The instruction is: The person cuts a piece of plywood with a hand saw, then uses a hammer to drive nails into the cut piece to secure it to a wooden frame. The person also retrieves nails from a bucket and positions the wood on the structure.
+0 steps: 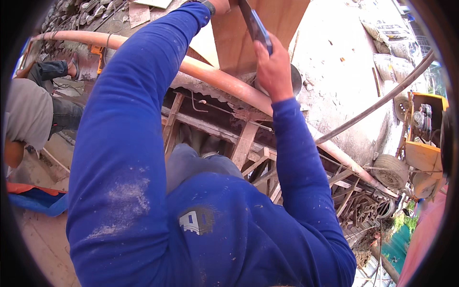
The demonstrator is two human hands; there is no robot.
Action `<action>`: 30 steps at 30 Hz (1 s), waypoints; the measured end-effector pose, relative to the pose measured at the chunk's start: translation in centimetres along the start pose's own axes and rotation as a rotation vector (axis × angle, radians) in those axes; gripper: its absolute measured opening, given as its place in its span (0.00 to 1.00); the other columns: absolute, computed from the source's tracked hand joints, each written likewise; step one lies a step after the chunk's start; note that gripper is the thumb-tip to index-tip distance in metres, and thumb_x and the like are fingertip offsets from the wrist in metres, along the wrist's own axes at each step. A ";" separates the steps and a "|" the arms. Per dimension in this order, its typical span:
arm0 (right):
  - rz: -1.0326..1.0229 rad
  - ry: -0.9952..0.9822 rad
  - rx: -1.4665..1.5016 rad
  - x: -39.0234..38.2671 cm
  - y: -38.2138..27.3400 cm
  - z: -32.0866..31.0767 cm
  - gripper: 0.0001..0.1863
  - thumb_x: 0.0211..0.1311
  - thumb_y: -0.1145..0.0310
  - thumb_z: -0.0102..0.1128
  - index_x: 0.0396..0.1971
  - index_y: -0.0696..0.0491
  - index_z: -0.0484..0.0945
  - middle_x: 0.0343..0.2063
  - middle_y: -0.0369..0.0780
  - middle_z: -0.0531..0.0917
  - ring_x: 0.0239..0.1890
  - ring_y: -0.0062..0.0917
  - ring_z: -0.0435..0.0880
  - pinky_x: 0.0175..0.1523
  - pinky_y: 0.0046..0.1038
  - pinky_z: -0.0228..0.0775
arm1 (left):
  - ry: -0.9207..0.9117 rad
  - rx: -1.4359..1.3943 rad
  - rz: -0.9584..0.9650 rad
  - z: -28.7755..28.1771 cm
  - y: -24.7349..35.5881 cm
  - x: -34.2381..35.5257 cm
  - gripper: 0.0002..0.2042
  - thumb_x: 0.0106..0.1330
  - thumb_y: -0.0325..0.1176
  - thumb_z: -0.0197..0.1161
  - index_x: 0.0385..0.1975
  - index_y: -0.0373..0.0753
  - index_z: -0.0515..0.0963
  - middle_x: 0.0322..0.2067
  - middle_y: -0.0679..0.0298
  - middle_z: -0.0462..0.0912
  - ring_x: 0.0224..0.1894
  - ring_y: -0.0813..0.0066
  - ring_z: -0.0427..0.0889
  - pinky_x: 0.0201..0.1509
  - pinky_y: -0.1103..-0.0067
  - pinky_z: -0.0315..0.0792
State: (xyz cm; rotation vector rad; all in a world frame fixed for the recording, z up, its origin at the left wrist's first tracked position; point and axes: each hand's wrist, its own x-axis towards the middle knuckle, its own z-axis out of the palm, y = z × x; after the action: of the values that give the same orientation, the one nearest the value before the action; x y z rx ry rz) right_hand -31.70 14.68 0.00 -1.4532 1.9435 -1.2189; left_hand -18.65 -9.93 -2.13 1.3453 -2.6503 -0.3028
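My right hand [275, 71] is closed round a long, flat dark tool [258, 28] with a pale blue lower part, in front of an upright brown plywood board [291, 14]. My left hand [220, 5] is at the top edge, beside the tool's upper end and the board; its fingers are mostly out of frame. A lighter panel [203, 40] lies left of the board. A grey round container [295, 81] is partly hidden behind my right hand. A long salmon-pink pipe [229, 81] crosses below the board, above a wooden framework [246, 143].
A co-worker [36, 115] is at the left, near an orange power tool [98, 57]. Sacks [389, 67], a dark hose [368, 105] and a yellow wheeled machine [420, 153] are at the right. A pink sleeve or garment [420, 239] shows at the lower right. Rubble [91, 16] lies upper left.
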 end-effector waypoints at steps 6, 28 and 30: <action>0.139 -0.030 0.190 -14.8 1.5 -6.2 0.24 0.76 0.69 0.58 0.67 0.62 0.75 0.57 0.49 0.87 0.63 0.34 0.84 0.71 0.35 0.69 | -0.031 0.006 0.027 0.7 -1.5 2.7 0.22 0.55 0.45 0.75 0.45 0.36 0.88 0.46 0.44 0.90 0.51 0.47 0.89 0.57 0.61 0.83; -0.039 -0.017 0.036 4.8 2.4 2.5 0.19 0.72 0.66 0.63 0.57 0.60 0.81 0.32 0.50 0.87 0.33 0.40 0.87 0.46 0.37 0.78 | 0.019 0.004 -0.036 1.3 -1.1 1.7 0.20 0.59 0.48 0.72 0.40 0.37 0.89 0.43 0.46 0.90 0.49 0.46 0.89 0.55 0.59 0.82; -0.022 0.000 0.042 1.9 2.0 2.1 0.19 0.72 0.66 0.63 0.57 0.59 0.82 0.33 0.51 0.87 0.34 0.40 0.87 0.45 0.38 0.78 | 0.031 0.017 0.026 1.9 -2.8 2.7 0.20 0.58 0.48 0.73 0.40 0.37 0.89 0.43 0.46 0.90 0.49 0.45 0.90 0.56 0.60 0.82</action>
State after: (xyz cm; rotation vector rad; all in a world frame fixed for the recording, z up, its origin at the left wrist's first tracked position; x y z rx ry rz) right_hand -31.93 12.27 -2.48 -1.4576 1.8944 -1.2619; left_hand -18.51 -13.49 -4.54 1.3085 -2.6485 -0.2548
